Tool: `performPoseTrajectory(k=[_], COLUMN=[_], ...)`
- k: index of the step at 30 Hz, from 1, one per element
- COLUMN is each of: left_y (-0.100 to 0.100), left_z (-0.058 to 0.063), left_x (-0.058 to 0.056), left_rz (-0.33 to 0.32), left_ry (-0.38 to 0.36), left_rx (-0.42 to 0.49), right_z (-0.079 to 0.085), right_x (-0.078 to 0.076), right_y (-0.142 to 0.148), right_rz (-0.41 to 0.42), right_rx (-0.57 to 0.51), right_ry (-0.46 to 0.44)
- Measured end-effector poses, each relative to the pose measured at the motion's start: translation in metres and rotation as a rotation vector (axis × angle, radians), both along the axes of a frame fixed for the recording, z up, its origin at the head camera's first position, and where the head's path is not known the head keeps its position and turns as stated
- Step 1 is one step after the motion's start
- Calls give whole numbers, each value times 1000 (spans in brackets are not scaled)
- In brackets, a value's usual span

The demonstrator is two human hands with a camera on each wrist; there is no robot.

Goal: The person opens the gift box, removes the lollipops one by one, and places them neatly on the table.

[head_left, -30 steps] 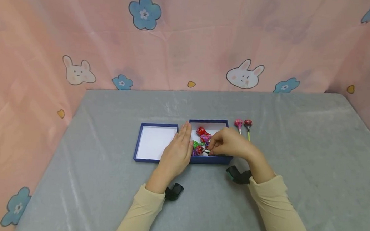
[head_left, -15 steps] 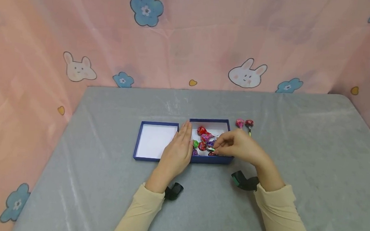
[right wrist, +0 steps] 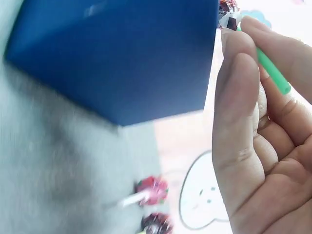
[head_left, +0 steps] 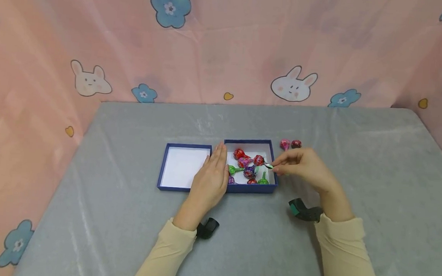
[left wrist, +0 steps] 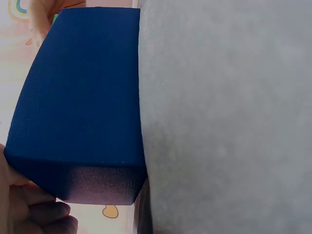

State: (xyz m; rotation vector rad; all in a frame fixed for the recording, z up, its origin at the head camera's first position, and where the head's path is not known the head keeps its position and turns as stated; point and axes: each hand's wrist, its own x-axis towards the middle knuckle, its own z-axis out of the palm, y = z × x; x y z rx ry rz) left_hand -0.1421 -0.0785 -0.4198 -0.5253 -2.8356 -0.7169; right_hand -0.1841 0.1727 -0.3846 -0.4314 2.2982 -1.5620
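Observation:
In the head view my right hand [head_left: 300,164] pinches a lollipop [head_left: 259,160] by its stick, over the right wall of a blue box [head_left: 252,190]. The right wrist view shows its green stick [right wrist: 274,71] between thumb and fingers, with the wrapped head near the box edge. Several wrapped lollipops, among them a red one [head_left: 239,154], a purple one [head_left: 249,172] and a green one [head_left: 263,179], lie in the box. My left hand [head_left: 210,175] rests along the box's left wall with straight fingers, hiding part of it.
Left of the box lies a shallow white-lined blue lid [head_left: 184,169], partly covered by my left hand. A pink lollipop [head_left: 284,144] and a dark red lollipop [head_left: 296,143] lie beyond the right hand on the grey table [head_left: 123,216]. A pink curtain [head_left: 211,60] hangs behind.
My right hand has moved right and up, drawing the pinched lollipop from among the others towards the box's right wall. More of the box's contents show. My left hand stays in place.

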Motion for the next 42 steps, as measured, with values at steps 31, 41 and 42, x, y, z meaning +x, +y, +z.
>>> performPoseTrajectory(k=[31, 41, 42], left_y=[0, 1, 1], left_z=[3, 3, 2], left_x=[0, 1, 1], left_rz=[7, 6, 7], left_ry=[-3, -11, -13], left_rx=[12, 14, 14], right_z=[-8, -8, -8], right_x=[-5, -4, -4], right_y=[25, 26, 26], right_rz=[67, 92, 92], right_rx=[125, 140, 136], right_ry=[-15, -36, -39])
